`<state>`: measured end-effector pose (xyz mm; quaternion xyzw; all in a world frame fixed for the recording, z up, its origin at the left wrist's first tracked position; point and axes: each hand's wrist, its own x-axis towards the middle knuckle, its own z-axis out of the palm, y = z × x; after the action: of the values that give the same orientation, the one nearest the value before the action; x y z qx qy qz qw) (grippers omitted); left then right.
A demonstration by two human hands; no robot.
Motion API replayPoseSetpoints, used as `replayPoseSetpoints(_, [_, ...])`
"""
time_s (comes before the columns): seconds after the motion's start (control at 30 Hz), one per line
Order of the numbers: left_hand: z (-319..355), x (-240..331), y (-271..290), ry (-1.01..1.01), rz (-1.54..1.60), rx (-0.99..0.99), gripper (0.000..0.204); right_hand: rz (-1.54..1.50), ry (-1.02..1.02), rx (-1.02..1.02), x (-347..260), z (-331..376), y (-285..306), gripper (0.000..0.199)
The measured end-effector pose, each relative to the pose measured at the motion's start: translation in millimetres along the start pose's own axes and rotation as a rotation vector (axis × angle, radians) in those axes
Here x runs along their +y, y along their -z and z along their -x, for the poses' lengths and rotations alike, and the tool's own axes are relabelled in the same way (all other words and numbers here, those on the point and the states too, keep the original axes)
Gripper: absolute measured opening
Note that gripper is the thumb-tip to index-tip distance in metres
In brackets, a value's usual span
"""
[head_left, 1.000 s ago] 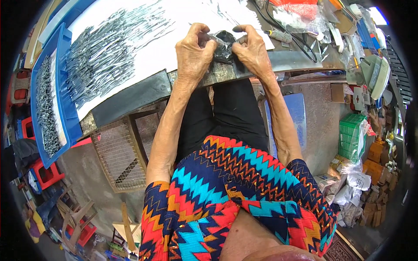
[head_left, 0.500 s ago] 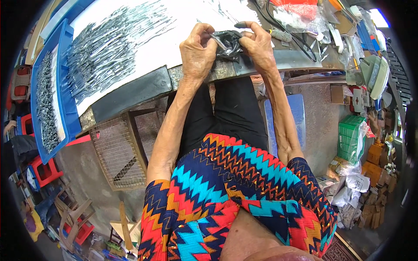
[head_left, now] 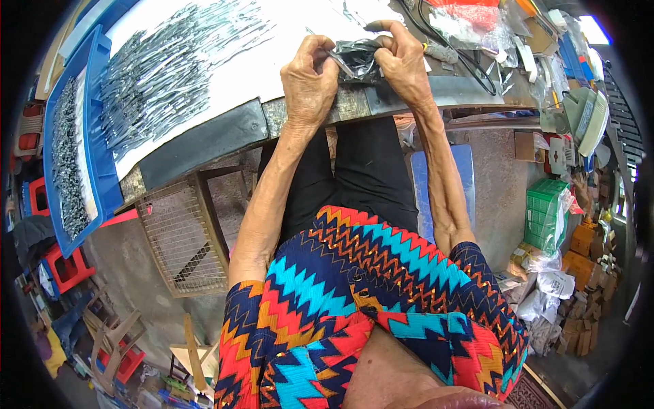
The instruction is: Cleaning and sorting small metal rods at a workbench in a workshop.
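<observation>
At table edge [head_left: 204, 143], fingers [head_left: 330, 73] partly hide black film [head_left: 361, 56].

The sheet [head_left: 238, 75] was plain white, the strips [head_left: 157, 82] on it streaked black and silver-grey; left of the sheet, the tray [head_left: 102, 160] was solid blue, the bits [head_left: 68, 170] inside it black; at the sheet's near edge, the crumpled plastic [head_left: 361, 60] was glossy black; below the sheet, the trousers [head_left: 375, 163] were plain black, the shirt [head_left: 388, 262] zigzagged in navy, turquoise, red and orange.
</observation>
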<state>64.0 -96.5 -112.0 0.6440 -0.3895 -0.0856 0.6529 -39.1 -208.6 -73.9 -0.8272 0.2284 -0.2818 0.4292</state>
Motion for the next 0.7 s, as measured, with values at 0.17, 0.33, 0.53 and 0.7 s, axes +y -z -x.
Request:
replayPoseSetpoints(0.17, [1.1,1.0,-0.4,-0.007,-0.013,0.010,0.015,0.026,0.063,-0.034,2.8,-3.9,-5.4,0.031])
replayPoseSetpoints(0.33, [2.2,3.9,0.5,0.026,-0.014,-0.016,0.014,0.004,-0.080,-0.027,14.6,1.3,3.2,0.032])
replayPoseSetpoints(0.53, [0.8,1.7,1.8,0.007,-0.013,0.007,0.015,0.153,-0.026,0.067,-6.1,13.4,-1.8,0.030])
replayPoseSetpoints(0.7, [-1.6,5.2,-1.9,0.008,0.007,0.027,0.015,0.433,0.249,0.145,-13.0,17.1,0.8,0.023])
